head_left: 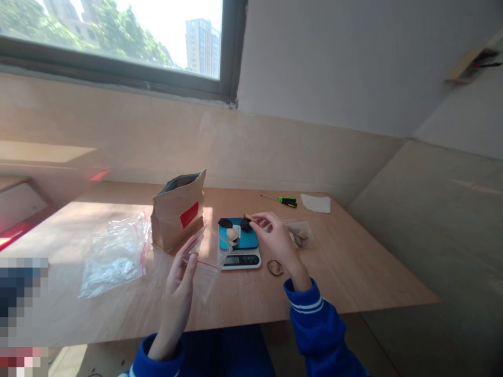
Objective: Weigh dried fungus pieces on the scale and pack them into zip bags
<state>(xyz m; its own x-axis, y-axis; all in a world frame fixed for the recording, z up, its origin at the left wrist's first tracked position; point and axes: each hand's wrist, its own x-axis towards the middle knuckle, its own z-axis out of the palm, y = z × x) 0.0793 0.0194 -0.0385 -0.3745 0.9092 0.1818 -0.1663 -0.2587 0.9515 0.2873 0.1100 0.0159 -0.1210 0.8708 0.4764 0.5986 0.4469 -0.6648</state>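
My left hand (181, 275) is closed on a clear zip bag (208, 264) with a red seal line, held left of the kitchen scale. My right hand (275, 238) pinches a small brown dried piece (247, 217) over the far right part of the scale. On the blue plate of the digital scale (241, 260) lie a pale dried piece (232, 235) and dark dried pieces (225, 223). Its display is too small to read surely. A round brown dried slice (275, 267) rests on the table below my right hand.
A brown paper pouch (176, 214) with a red label stands open at the left. Beside it lies a large clear bag (116, 254). A filled zip bag (302, 234), a screwdriver (286, 201) and white paper (316, 203) are on the wooden table (353, 262).
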